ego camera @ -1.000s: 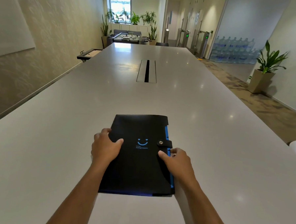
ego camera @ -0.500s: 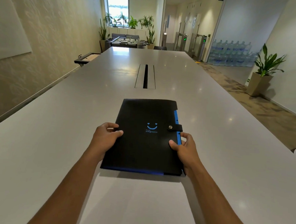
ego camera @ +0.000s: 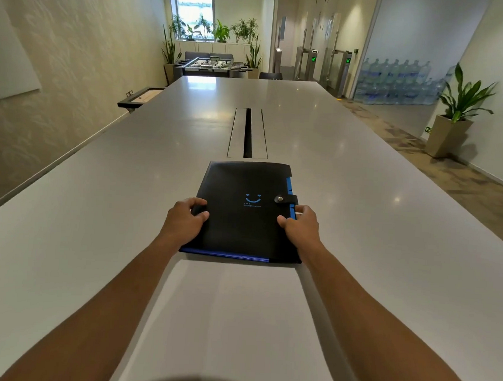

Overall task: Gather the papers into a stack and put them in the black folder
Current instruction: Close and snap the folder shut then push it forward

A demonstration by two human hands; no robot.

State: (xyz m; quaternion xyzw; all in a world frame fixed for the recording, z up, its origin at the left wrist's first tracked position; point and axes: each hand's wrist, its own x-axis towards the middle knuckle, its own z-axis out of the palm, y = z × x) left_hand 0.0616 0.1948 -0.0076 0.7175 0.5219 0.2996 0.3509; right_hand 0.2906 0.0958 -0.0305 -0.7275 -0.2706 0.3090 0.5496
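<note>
The black folder lies closed on the white table, its snap strap fastened on the right edge and a blue smile printed on the cover. Blue divider edges show along its right side and near edge. My left hand grips the folder's left edge, thumb on top. My right hand grips its right edge just below the strap. White paper lies flat on the table between my forearms, right in front of the folder's near edge.
A cable slot runs down the table's middle just beyond the folder. The table's left edge runs along the wall. A potted plant stands on the floor at right, and a foosball table beyond the far end.
Both hands have slid the folder away from me, up the table toward the cable slot. White paper has come into view in front of it.
</note>
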